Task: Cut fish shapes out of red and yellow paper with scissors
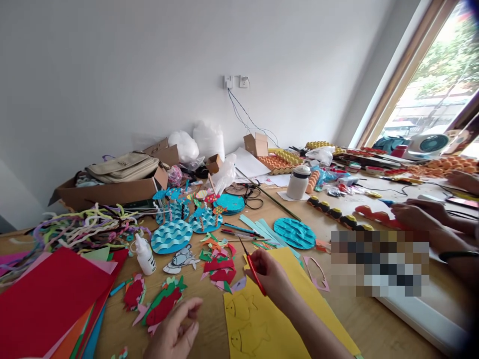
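Observation:
My right hand [268, 271] is closed around red-handled scissors [256, 277], whose dark blades point up and away to the left. It hovers over a yellow sheet [299, 294] with two fish outlines drawn on it, and the sheet's far edge is cut. Nothing is held in my left hand [175, 326], whose fingers are curved but apart, left of the sheet. Just beyond it lie a red paper fish [162, 306] on green and pink cutouts and a smaller red fish cutout [133, 293]. Red and green paper scraps [220, 269] are heaped past the scissors.
A white glue bottle [144, 255] stands left of a grey drawn fish [181, 259]. Stacked coloured sheets [48, 299] cover the left front. Blue wavy discs [172, 236], pipe cleaners [93, 229] and a white jar [298, 183] lie farther back. Another person's hands [419, 214] are at the right.

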A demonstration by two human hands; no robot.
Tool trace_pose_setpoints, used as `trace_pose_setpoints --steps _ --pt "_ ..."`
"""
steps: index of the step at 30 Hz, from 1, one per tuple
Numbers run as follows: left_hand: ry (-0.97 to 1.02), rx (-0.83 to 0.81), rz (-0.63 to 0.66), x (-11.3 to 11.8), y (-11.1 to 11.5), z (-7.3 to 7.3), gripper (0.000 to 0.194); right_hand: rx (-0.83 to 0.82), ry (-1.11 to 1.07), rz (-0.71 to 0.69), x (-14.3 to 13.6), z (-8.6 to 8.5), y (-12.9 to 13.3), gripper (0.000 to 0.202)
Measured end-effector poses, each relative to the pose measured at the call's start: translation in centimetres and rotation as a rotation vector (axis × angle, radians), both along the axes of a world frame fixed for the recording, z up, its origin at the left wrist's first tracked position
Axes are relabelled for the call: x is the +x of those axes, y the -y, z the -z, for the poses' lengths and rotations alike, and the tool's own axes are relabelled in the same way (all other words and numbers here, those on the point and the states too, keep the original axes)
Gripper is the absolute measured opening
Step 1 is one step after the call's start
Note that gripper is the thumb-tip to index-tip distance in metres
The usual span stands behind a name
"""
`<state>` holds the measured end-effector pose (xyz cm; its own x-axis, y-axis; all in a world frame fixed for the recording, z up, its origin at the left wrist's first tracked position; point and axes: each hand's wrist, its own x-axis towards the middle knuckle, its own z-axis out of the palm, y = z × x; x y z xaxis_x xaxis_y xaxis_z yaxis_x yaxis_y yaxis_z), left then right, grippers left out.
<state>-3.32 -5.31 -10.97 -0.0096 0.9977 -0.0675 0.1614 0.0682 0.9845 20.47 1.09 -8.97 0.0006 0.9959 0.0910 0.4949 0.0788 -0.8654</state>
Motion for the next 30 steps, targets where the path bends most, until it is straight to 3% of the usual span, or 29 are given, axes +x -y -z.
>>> trace_pose_setpoints --steps 4,9,13,18,24,30 --pt "0.388 -0.267 -0.108 0.7 -0.9 0.9 0.043 0.019 0.116 0.045 0.7 1.3 0.1 0.010" --pt "0.671 -0.494 -0.135 1.8 -0.3 0.1 0.056 0.035 0.240 0.011 0.5 1.8 0.4 0.008" --pt "0.713 -0.592 -0.103 3.0 0.7 -1.0 0.065 0.017 0.306 -0.001 0.6 2.2 0.2 0.007" --pt "0.738 -0.660 -0.043 4.1 0.6 -2.2 0.058 -0.003 0.362 -0.019 0.7 2.8 0.1 0.009" --pt "0.760 -0.687 -0.014 4.8 -0.1 -2.5 0.055 0.000 0.395 -0.018 0.5 3.4 0.0 0.008" --pt "0.793 -0.705 0.023 5.5 -0.9 -2.5 0.040 0.003 0.390 -0.002 0.5 3.7 0.1 0.009"
